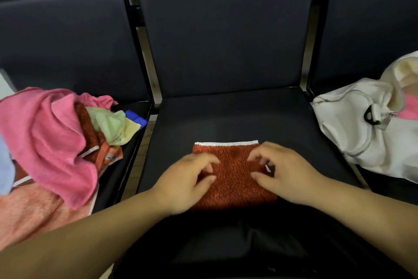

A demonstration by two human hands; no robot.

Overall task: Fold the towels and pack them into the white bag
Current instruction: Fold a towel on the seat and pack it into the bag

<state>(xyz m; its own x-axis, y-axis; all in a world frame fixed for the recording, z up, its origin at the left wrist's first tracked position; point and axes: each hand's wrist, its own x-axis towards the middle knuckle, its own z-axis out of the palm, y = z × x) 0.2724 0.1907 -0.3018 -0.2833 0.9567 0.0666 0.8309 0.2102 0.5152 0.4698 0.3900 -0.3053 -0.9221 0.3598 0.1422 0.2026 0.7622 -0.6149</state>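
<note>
A folded rust-orange towel (233,174) with a white hem along its far edge lies on the middle dark seat (226,115). My left hand (187,183) sits over the towel's left side, fingers curled down onto the cloth. My right hand (282,172) sits over the right side, fingers curled at the towel's edge near a small white tag. Whether either hand pinches the fabric is blurred. The white bag (362,129) lies on the right seat, zip open, with pink and cream cloth showing inside.
A heap of unfolded towels covers the left seat: a pink one (45,134), a peach one (34,215), a rust one, a pale green one (110,124) and a blue corner. Dark seat backs rise behind. Metal frame bars separate the seats.
</note>
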